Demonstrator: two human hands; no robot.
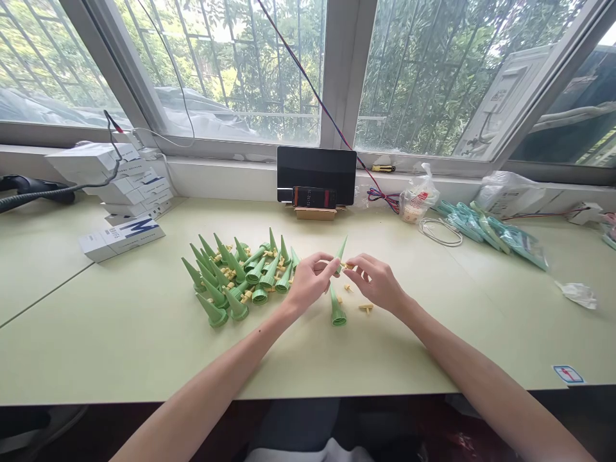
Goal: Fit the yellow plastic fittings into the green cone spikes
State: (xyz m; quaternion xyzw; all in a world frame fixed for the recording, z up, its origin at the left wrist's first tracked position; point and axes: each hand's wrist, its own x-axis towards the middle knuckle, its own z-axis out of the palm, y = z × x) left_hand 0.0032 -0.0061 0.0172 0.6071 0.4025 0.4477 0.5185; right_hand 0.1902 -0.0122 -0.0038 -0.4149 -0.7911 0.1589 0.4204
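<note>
My left hand is closed round a green plastic cone whose tip points up and away. My right hand pinches a small yellow part against the cone's wide end. Both hands hover just above the pale green table. Below them another green cone lies on the table with a few loose yellow parts beside it. A heap of several green cones mixed with yellow parts lies left of my left hand.
A dark tablet with a phone in front stands against the window sill. White boxes are stacked at the back left. Teal packets, a coiled white cable and plastic bags lie at the back right.
</note>
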